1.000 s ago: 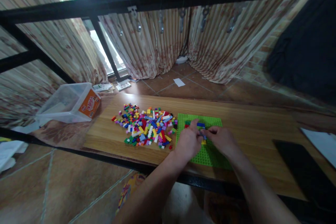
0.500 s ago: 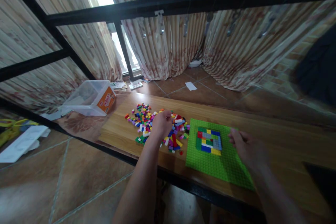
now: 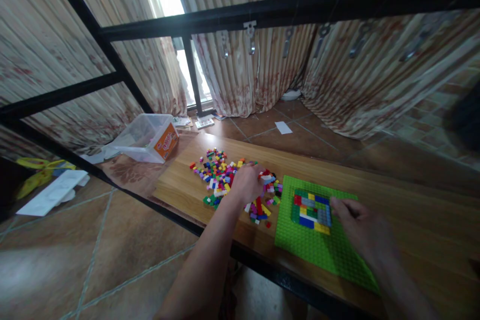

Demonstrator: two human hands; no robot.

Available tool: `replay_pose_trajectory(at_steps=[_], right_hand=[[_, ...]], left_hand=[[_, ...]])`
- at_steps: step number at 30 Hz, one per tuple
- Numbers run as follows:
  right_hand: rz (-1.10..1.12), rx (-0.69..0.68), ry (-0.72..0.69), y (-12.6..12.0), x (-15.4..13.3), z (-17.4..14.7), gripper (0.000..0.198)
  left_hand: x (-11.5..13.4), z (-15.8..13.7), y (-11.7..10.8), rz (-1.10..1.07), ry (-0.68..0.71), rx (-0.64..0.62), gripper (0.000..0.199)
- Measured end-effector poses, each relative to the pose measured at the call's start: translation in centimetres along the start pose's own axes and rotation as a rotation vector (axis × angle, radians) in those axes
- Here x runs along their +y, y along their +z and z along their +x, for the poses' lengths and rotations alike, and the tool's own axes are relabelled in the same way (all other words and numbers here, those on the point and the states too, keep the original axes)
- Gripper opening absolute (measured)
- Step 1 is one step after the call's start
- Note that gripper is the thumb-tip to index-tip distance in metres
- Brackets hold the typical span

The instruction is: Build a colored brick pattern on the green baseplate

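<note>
My left hand (image 3: 248, 182) reaches over a pile of small loose toy bricks (image 3: 221, 172) in many colours. Its fingers point down among the bricks at the pile's right side, loosely apart; their tips are partly hidden. To the right lies a green studded baseplate (image 3: 288, 240). On it sits a low block of joined bricks (image 3: 313, 212) in red, blue, yellow, white, grey and green. Close to that block's right edge, above the baseplate, is my right hand (image 3: 354, 217), thumb and fingers pinched together. Whatever it holds, if anything, is too small to make out.
The wooden bench top (image 3: 412, 210) has a dark front edge. A clear plastic box (image 3: 144, 135) with an orange label stands beyond its left end. Black metal bars (image 3: 225, 22) with hanging hooks cross in front of striped curtains (image 3: 255, 70). White paper (image 3: 283, 127) lies on the tiled floor.
The view has shifted, so the whole scene sits further right and lower. My left hand's fingers have loosened over the pile. My right hand is nearer the joined bricks.
</note>
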State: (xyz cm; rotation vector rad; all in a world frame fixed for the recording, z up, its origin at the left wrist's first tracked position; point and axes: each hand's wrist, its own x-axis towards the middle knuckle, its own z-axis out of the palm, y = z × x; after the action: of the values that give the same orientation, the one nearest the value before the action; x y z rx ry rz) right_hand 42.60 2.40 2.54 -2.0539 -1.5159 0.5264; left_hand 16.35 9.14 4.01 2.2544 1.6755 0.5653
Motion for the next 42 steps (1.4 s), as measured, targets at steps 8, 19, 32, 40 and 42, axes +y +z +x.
replay_pose_trajectory(at_steps=[8,19,32,40,42], right_hand=[[-0.028,-0.038,-0.009,0.1,-0.5,0.0,0.043],[-0.031,-0.035,-0.038,0.1,-0.9,-0.2,0.043],[0.009,-0.029,-0.117,0.5,-1.0,-0.3,0.041],[0.032,-0.019,-0.141,0.6,-0.9,-0.4,0.042],[0.030,-0.023,-0.141,0.5,-0.9,-0.4,0.042]], left_hand=[[0.5,0.0,1.4,0.120,0.115,0.018,0.015],[-0.6,0.1,-0.5,0.030,0.103,-0.041,0.014],[-1.9,0.1,-1.2,0.069,0.087,-0.087,0.041],[0.2,2.0,1.3,0.163,0.092,0.022,0.039],[0.4,2.1,1.7,0.204,0.071,0.004,0.032]])
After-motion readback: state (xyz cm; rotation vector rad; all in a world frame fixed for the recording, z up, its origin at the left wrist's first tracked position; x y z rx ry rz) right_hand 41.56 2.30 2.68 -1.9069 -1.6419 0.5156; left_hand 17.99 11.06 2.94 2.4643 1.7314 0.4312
